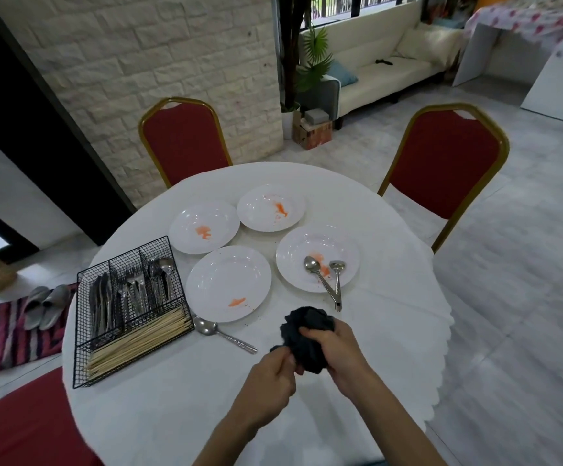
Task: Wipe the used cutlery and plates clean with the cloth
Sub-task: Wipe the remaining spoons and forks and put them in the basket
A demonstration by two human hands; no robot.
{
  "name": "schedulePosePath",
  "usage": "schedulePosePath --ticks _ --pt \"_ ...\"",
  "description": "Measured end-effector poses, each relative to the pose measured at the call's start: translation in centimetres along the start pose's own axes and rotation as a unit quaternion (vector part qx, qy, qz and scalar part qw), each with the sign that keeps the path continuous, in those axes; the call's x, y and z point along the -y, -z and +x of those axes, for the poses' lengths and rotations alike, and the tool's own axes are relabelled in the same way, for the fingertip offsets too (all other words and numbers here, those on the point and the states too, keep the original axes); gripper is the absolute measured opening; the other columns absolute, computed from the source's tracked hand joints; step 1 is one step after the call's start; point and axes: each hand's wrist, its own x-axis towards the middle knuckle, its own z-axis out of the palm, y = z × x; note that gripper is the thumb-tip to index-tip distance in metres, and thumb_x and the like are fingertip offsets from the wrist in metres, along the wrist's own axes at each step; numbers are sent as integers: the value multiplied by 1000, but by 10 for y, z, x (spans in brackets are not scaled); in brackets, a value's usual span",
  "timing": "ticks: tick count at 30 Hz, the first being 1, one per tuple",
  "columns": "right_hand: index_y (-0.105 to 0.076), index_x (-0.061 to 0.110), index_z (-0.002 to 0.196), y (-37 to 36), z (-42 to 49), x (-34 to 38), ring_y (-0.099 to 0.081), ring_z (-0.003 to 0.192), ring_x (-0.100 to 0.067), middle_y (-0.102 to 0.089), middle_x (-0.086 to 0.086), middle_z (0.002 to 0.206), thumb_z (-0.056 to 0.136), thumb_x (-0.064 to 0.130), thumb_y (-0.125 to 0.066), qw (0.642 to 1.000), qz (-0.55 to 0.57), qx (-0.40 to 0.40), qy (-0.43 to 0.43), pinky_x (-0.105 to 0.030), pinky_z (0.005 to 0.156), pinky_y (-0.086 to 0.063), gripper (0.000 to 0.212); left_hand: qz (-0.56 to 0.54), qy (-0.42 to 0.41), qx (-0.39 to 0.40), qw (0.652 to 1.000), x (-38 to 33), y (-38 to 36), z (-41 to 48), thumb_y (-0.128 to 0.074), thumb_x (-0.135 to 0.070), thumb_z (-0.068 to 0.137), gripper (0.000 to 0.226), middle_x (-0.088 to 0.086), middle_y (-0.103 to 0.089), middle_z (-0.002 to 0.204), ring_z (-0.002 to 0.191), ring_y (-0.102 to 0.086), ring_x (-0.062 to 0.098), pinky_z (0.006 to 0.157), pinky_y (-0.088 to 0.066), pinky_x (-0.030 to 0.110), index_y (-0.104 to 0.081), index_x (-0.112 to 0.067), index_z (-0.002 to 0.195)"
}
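Preparing to wipe: my left hand (268, 381) and right hand (335, 348) clamp the bunched cloth (307, 326), which next, I judge, must press the stained plate (228, 280) beyond my fingers (311, 333).

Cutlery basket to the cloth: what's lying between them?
Head view: one loose spoon lies on the tablecloth between the cutlery basket and the dark cloth, its bowl near the basket, handle pointing toward the cloth.

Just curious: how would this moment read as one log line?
left hand, right hand grip black cloth | plates orange-stained, unwiped | two spoons on right plate
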Motion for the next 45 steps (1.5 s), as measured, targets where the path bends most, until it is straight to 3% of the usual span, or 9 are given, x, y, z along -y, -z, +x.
schedulePosePath --ticks 5,9,12,15,20,27,31,38,45 --pt "-68 14 95 17 4 -3 -73 89 -25 -75 -9 94 87 9 -73 986 -144 -62 63 -37 77 -59 12 153 -26 55 986 8 31 -1 -40 -31 104 31 -6 -53 60 50 -48 1 57 -38 16 -61 -26 81" --pt "-67 18 102 37 16 5 -72 96 -26 -75 -9 101 91 13 -71 987 -74 -132 58 -39 80 -59 12 80 26 28 996 15 40 -4 -41 -29 103 32 -7 -54 58 50 -47 2 58 -40 20 -63 -25 80" --pt "-69 13 112 26 12 5 -73 98 -24 -77 -9 105 96 23 -67 998 10 -58 26 -35 81 -57 18 10 53 -41 998 14 27 0 -39 -24 103 32 -8 -54 57 49 -46 7 58 -40 24 -62 -23 81" --pt "-72 9 112 1 2 -7 -74 95 -23 -79 -8 101 98 24 -64 999 -9 50 -18 -37 79 -57 21 0 21 -10 1000 4 3 -2 -34 -22 105 28 -4 -58 57 45 -50 11 54 -43 26 -56 -18 89" --pt "-67 2 114 4 3 -9 -76 94 -30 -78 -16 102 95 6 -65 999 -20 35 -16 -44 83 -60 20 35 32 46 998 2 6 -2 -40 -30 105 33 -1 -77 73 57 -69 10 61 -54 22 -66 -12 94" --pt "-67 10 110 -3 -5 -3 -75 95 -32 -76 -17 104 89 5 -67 974 -184 130 -5 -47 88 -61 22 36 -19 -115 992 -2 36 12 -51 -36 102 22 -9 -75 78 65 -68 3 61 -46 9 -70 -28 93" --pt "-67 1 107 -7 -12 -1 -76 89 -31 -76 -21 97 90 1 -62 963 -191 190 -2 -41 89 -61 18 63 -30 -105 992 2 31 16 -59 -30 98 13 -7 -74 77 64 -68 4 66 -51 18 -69 -25 92" --pt "-69 6 101 -3 -17 3 -73 83 -24 -75 -15 89 91 7 -64 951 -198 233 -36 -38 83 -61 12 -61 57 -97 992 13 45 10 -70 -29 91 14 -4 -76 76 64 -67 7 64 -51 24 -72 -18 82" --pt "-69 7 105 0 -20 15 -73 82 -21 -77 -12 92 93 12 -65 950 -205 230 -49 -29 67 -58 14 -148 89 -200 964 27 77 17 -68 -17 92 11 4 -73 78 70 -67 19 66 -50 32 -70 -8 86"
